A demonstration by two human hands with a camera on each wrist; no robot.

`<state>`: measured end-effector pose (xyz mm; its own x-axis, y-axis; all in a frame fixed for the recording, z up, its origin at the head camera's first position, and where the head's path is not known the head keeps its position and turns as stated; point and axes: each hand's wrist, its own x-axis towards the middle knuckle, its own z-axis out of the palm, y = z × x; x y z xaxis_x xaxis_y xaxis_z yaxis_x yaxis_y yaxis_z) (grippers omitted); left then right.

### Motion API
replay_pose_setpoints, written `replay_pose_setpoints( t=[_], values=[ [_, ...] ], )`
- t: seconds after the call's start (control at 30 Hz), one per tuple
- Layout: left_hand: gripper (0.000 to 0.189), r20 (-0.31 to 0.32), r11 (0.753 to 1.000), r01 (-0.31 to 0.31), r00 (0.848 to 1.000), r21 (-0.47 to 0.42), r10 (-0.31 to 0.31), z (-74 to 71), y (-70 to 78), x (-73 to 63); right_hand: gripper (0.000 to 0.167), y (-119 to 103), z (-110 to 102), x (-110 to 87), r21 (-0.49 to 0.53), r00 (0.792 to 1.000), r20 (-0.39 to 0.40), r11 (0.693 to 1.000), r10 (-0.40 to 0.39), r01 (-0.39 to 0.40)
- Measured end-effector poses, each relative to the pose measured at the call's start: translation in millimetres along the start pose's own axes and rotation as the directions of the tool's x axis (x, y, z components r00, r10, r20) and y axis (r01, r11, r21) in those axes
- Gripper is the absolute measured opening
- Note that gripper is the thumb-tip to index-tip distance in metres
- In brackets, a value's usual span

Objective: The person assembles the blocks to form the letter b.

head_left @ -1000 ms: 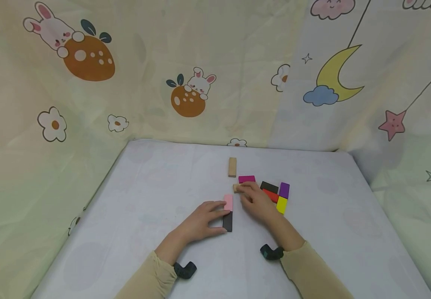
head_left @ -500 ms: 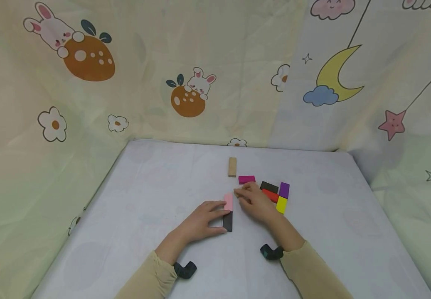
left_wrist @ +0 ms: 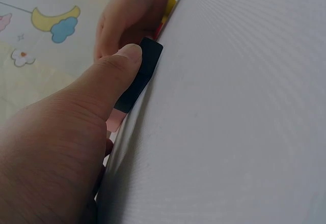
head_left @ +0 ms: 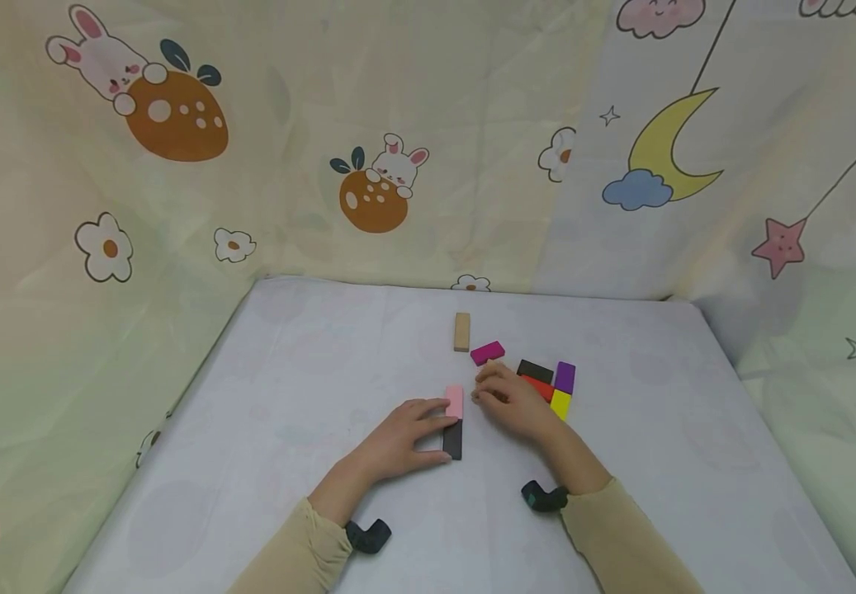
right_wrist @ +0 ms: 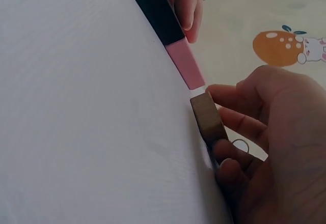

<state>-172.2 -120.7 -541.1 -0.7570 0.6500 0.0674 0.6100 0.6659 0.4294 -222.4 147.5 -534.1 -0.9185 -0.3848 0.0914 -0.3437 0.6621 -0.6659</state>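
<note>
My left hand (head_left: pixel 401 437) lies beside a pink block (head_left: pixel 455 401) and a black block (head_left: pixel 452 440), which stand end to end in a line. In the left wrist view its thumb touches the black block near one end, and its other fingers reach along the side of the two. My right hand (head_left: pixel 517 400) pinches a plain wooden block (right_wrist: pixel 209 116) between thumb and fingers, close to the far end of the pink one. From the head camera the hand mostly hides this block. Just beyond these fingers lies a magenta block (head_left: pixel 488 353), set at a slant.
Another wooden block (head_left: pixel 461 332) lies farther back on the white table (head_left: pixel 309 355). To the right of my right hand sit a second black block (head_left: pixel 535 371), a red block (head_left: pixel 539 388), a purple block (head_left: pixel 565 378) and a yellow block (head_left: pixel 560 405), grouped closely. Printed cloth hangs behind.
My right hand has moved slightly to the right with the wooden block. The magenta block has turned from level to slanted. The left hand stays in place.
</note>
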Motion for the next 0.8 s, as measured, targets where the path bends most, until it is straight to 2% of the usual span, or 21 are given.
replay_pose_setpoints(
  t=[0.23, 0.5, 0.63, 0.8],
  values=[
    [0.059, -0.016, 1.000, -0.014, 1.000, 0.008, 0.014, 2.8, -3.4, 0.1, 0.011, 5, -6, -1.3, 0.078, 0.999, 0.023, 0.996, 0.031, -0.033],
    [0.059, -0.012, 1.000, -0.010, 1.000, 0.010, 0.010, 4.3, -3.6, 1.2, 0.061, 3, -17, -2.5, -0.006, 0.989, 0.057, 0.990, 0.139, -0.138],
    [0.060, -0.011, 1.000, -0.007, 1.000, 0.024, 0.008, 5.7, -4.5, 1.4, 0.071, 2, -18, -2.5, -0.048, 0.987, 0.075, 0.989, 0.143, -0.140],
    [0.059, -0.015, 1.000, -0.006, 1.000, 0.030, 0.007, 6.6, -5.4, 1.4, 0.071, 4, -19, -2.6, -0.072, 0.989, 0.087, 0.991, 0.120, -0.114]
  ],
)
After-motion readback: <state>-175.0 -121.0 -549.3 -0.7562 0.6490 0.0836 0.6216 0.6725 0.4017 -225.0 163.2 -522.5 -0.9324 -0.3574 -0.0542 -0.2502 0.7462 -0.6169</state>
